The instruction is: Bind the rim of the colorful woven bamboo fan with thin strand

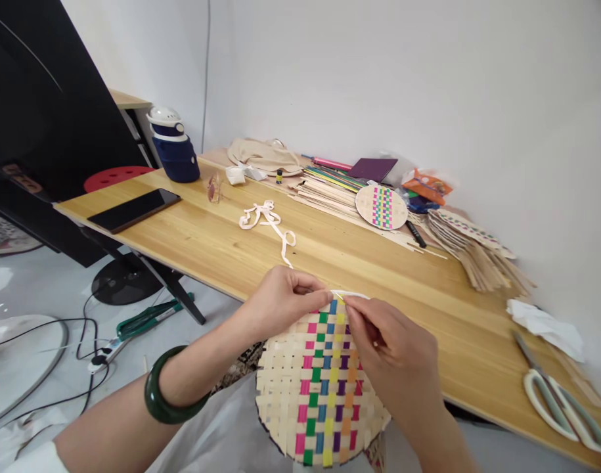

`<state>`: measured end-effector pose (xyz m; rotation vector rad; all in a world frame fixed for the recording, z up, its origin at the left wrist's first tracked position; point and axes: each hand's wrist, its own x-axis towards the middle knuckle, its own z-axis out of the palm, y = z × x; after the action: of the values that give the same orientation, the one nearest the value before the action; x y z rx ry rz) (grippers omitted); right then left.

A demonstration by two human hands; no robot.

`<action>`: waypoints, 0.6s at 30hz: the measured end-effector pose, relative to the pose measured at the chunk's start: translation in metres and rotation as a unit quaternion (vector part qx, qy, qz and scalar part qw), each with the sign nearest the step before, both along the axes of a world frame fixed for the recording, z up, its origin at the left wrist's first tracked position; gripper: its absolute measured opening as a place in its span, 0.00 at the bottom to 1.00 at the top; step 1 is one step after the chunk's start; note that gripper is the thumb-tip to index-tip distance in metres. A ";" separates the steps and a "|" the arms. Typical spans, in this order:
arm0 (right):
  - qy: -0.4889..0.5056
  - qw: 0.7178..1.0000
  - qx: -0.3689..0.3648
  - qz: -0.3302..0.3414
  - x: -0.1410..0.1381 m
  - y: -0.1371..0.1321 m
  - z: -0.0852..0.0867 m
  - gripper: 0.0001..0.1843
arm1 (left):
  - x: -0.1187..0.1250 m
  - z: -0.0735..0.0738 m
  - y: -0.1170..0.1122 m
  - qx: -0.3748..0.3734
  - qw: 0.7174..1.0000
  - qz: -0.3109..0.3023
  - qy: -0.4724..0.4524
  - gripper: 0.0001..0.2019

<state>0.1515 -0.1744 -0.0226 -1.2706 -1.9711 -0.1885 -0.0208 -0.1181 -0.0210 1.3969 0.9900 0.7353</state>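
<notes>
A round woven disc (324, 394) of pale flat strips, with pink, green, blue, yellow, purple and orange strips through it, lies tilted over the lap. My left hand (285, 302) is closed in a pinch on its top rim, where a narrow white ribbon (349, 293) runs along the edge. Just beside it, my right hand (393, 348) has thumb and forefinger pressed together at the same rim. Something thin and pale shows at those fingertips, too small to name. A loose white ribbon (275, 220) curls on the table beyond my left hand.
On the wooden table (221, 243) lie a black phone (135, 210), a blue jug (176, 154), sunglasses (214, 188), bundled strips (324, 194), a smaller woven disc (381, 207) and splayed strips (482, 256). Scissors (559, 401) rest at the right edge, near white tissue (546, 325).
</notes>
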 end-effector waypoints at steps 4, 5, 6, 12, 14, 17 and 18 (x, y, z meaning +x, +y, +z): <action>-0.001 1.000 -0.008 0.009 0.000 0.000 0.001 0.08 | 0.000 0.000 0.000 0.001 1.000 -0.002 -0.009 0.11; -0.001 1.000 -0.009 0.012 0.000 -0.001 0.001 0.08 | 0.000 0.000 0.000 -0.001 1.000 -0.002 -0.009 0.11; 0.000 1.000 -0.011 0.014 0.000 -0.001 0.002 0.08 | 0.000 0.001 0.000 -0.003 1.000 -0.002 -0.008 0.11; 0.054 0.998 -0.011 -0.018 0.002 -0.003 0.006 0.07 | 0.000 0.003 -0.001 -0.004 1.000 0.000 0.011 0.10; 0.067 0.997 0.000 -0.024 0.007 -0.001 0.007 0.06 | 0.000 0.002 -0.001 -0.003 1.000 -0.002 0.013 0.11; 0.105 0.990 -0.087 0.020 0.013 0.002 0.008 0.06 | 0.000 0.000 0.000 -0.017 1.000 -0.009 0.006 0.12; 0.123 0.983 -0.128 0.036 0.014 0.002 0.008 0.06 | 0.000 -0.001 0.000 -0.024 1.000 -0.010 0.006 0.13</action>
<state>0.1653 -0.1724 -0.0144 -1.3107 -1.8633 0.2546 -0.0206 -0.1183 -0.0221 1.3685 0.9953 0.6850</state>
